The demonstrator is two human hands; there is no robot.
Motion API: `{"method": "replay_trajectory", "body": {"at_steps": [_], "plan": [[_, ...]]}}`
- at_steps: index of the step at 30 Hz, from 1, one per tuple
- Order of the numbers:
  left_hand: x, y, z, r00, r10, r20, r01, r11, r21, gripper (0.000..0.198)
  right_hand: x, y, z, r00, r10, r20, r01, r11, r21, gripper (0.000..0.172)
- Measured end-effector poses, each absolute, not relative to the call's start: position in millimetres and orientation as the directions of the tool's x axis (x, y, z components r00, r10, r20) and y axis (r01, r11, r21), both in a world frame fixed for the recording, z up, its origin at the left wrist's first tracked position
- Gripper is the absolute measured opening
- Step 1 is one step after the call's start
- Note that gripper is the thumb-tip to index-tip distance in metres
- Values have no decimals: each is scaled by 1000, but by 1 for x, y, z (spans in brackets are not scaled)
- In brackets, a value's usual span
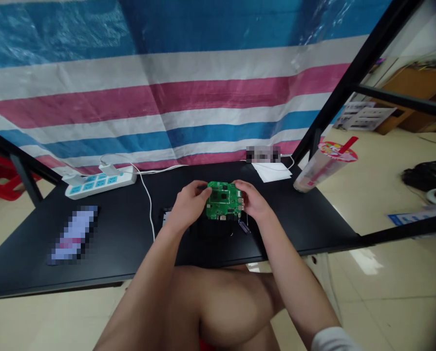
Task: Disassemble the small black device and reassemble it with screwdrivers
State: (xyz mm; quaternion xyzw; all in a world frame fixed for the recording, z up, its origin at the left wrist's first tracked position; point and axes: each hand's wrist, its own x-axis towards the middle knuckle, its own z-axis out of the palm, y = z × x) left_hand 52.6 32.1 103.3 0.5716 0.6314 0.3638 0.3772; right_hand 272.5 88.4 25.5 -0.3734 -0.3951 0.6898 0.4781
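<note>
A green circuit board (223,201) is held up over the black table, its chips and metal ports facing me. My left hand (191,204) grips its left edge, thumb on the near face. On the opposite side, my right hand (253,199) has its fingers closed around the upper right edge, by the ports. Beneath the board lies a dark object (214,229) that blends into the tabletop. A small dark item with a shiny surface (244,226) rests just under my right hand. Partly hidden behind my left wrist is a small black-and-silver piece (165,216).
A white power strip (101,183) with plugs and cables sits at the back left, a phone-like blurred object (74,235) in front of it. White paper (272,171) lies at the back right. A cup with a red straw (325,165) stands at the table's right edge.
</note>
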Motion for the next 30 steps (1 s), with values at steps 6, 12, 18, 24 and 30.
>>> {"method": "replay_trajectory", "body": {"at_steps": [6, 12, 18, 24, 30], "plan": [[38, 33, 95, -5, 984, -180, 233, 176, 956, 32, 268, 86, 27, -288, 952, -108, -422, -227, -878, 48], [39, 32, 101, -190, 977, -97, 93, 116, 989, 32, 264, 82, 33, -407, 912, -50, -474, -258, -842, 63], [45, 35, 100, -220, 972, -78, 73, 96, 993, 32, 260, 79, 34, -423, 901, -94, -384, -272, -882, 44], [53, 35, 98, -329, 935, 132, 363, -4, 932, 26, 256, 80, 34, -287, 956, -67, -404, -184, -896, 42], [71, 28, 101, -282, 955, 89, 415, 37, 909, 60, 248, 81, 35, -76, 997, 28, -425, -6, -905, 40]]}}
